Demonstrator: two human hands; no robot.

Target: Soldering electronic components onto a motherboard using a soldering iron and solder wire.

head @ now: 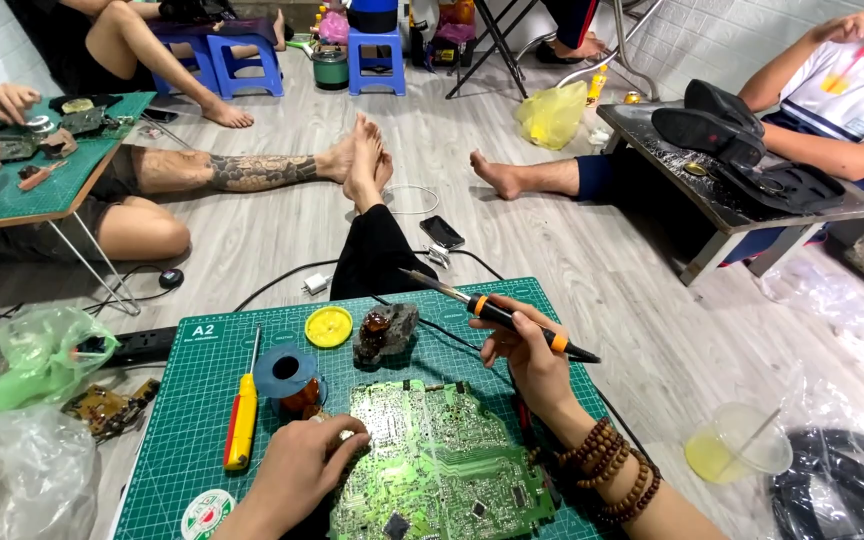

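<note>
A green circuit board (442,460) lies on a green cutting mat (202,400) in front of me. My left hand (302,465) rests at the board's left edge, fingers curled on something small that I cannot make out. My right hand (532,355) holds a black and orange soldering iron (497,315) like a pen, its metal tip pointing up and left, above the mat and clear of the board. A brown bead bracelet wraps my right wrist.
On the mat sit a yellow screwdriver (242,420), a blue solder spool (287,372), a yellow round lid (328,326) and a grey holder with amber rosin (384,332). Other people sit around on the floor; plastic bags (32,355) lie left, a cup with yellow liquid (737,450) right.
</note>
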